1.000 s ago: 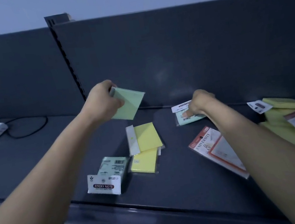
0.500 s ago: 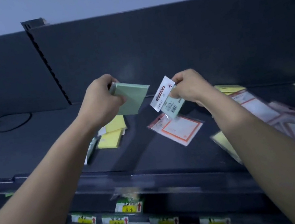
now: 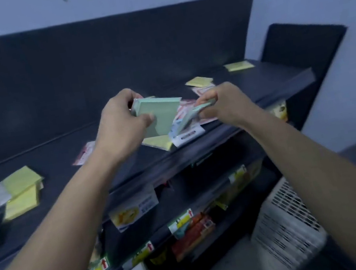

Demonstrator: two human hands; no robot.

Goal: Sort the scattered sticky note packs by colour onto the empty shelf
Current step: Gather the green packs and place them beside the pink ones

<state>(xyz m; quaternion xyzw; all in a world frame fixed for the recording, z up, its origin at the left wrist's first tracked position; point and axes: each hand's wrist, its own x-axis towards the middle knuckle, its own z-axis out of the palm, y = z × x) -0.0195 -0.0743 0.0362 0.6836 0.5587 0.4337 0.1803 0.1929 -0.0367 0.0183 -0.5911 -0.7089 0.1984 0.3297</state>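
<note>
**Hand state**
- Left hand [image 3: 123, 122]: fingers and thumb curled round a pale green pack [image 3: 161, 116], thumb across its near face. The pack is held tilted, clear of the shelf [image 3: 58, 159].
- Right hand [image 3: 222, 103]: fingertips pinch a smaller green pack [image 3: 187, 119] at its far end. Its white header card [image 3: 186, 136] hangs toward the shelf front.
- The two packs come together between the hands, the smaller one at the lower right corner of the larger. Motion blur hides whether they touch.

**Items on the shelf**
- Directly under the hands: one yellow pack [image 3: 158, 143] at the front edge.
- Behind the right hand, partly hidden: red-bordered label packs [image 3: 191, 105].
- Beyond the right hand, toward the back panel: a second yellow pack [image 3: 199, 81] and, farther right, a third yellow pack [image 3: 239, 65].
- Just left of the left wrist: a red-printed packet [image 3: 83, 153].
- Well to the left of the left forearm: a pair of yellow packs [image 3: 21, 184], overlapping.

**Below the forearms**
- Lower shelves carry price tags [image 3: 135, 209]
- A white slatted crate [image 3: 286, 222] stands on the floor under the right forearm
</note>
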